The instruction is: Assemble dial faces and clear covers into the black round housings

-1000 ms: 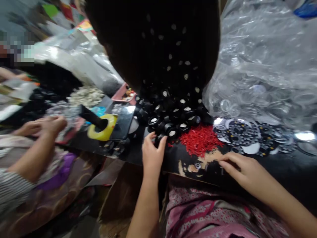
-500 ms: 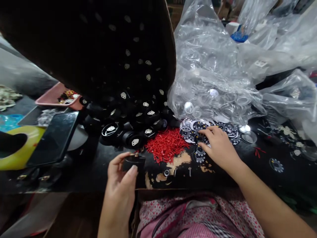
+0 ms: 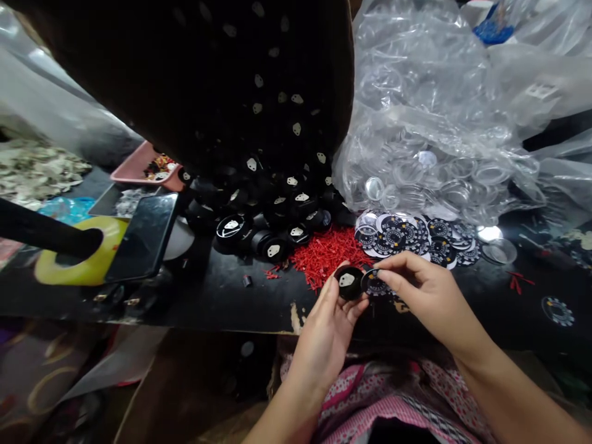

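Note:
My left hand (image 3: pixel 327 330) grips a round black case (image 3: pixel 348 282) with a white mark inside, held up over the front edge of the black table (image 3: pixel 217 296). My right hand (image 3: pixel 428 296) pinches a printed black-and-white dial disc (image 3: pixel 372 283) right beside that case. Just behind them lie a pile of small red plastic pieces (image 3: pixel 324 254), a heap of black cases (image 3: pixel 268 209) spilling from a dark sack (image 3: pixel 208 74), and a spread of dial discs (image 3: pixel 411 237).
A clear plastic bag of transparent round lenses (image 3: pixel 435 142) fills the right back. A phone (image 3: pixel 143 237) leans on a yellow tape roll (image 3: pixel 69 259) at the left, with a pink tray (image 3: pixel 143 169) behind. Loose lenses (image 3: pixel 502 250) lie to the right.
My left hand carried the black case rightward and turned its open face up. My right hand lifted one dial disc off the spread and brought it next to the case.

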Motion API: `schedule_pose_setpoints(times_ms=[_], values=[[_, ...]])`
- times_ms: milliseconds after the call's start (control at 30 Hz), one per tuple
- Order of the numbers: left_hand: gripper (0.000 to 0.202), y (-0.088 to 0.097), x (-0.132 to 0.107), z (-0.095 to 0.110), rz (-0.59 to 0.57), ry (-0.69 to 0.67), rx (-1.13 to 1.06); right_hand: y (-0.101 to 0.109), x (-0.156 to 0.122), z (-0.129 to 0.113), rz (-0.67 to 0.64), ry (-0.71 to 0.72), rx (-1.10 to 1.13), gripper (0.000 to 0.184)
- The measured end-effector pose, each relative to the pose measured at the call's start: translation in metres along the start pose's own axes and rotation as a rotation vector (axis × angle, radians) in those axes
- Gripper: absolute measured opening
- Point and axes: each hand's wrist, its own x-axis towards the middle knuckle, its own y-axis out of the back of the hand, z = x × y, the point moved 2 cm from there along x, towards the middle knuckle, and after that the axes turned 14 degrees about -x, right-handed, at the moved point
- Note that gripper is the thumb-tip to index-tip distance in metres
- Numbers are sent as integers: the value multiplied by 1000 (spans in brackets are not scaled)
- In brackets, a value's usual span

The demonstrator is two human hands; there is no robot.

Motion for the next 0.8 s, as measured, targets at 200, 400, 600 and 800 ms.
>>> schedule_pose_setpoints(times_ms=[200, 400, 600, 800], values=[[28, 4, -10, -9, -34, -68, 197, -12, 1, -11, 19, 82, -119, 4], [36, 16, -9, -8, -76, -136, 388, -12, 3, -1, -66, -58, 47, 15], [35, 17, -9, -9, -136, -125, 408, -13, -2, 2, -93, -29, -104, 16], [28, 17, -17, -6, -158, -115, 654, -11, -23, 11, -177, 48, -96, 9]])
